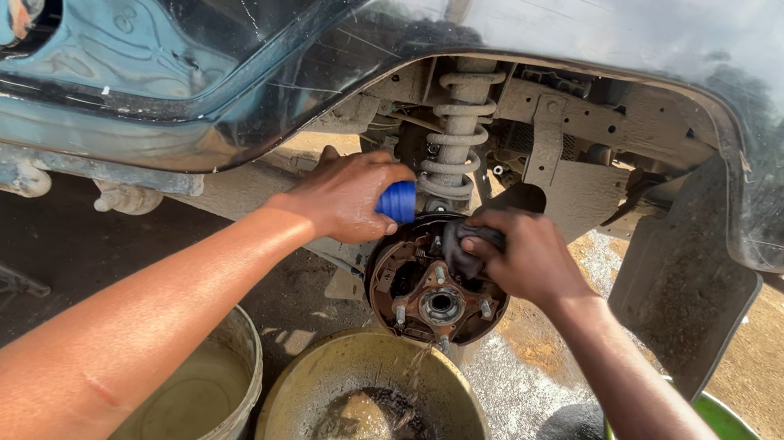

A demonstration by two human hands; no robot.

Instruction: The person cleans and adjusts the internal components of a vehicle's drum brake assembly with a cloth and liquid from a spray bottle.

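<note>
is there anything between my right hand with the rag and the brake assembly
Nothing visible. The right hand presses the dark rag straight onto the rusty brake assembly. The left hand holds a blue object at its upper edge, off to the side.

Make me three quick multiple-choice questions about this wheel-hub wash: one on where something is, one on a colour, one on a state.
1. Where is the yellow bucket?
A. under the brake hub
B. on the car's body
C. behind the mud flap

2. What colour is the bottle in the left hand?
A. red
B. blue
C. white

3. What is the right hand doing?
A. hanging free
B. gripping the coil spring
C. pressing a dark cloth on the hub

Answers: 1 A, liquid drips from the hub into it; 2 B, its blue end shows beyond the fingers; 3 C, the cloth sits under its fingers.
</note>
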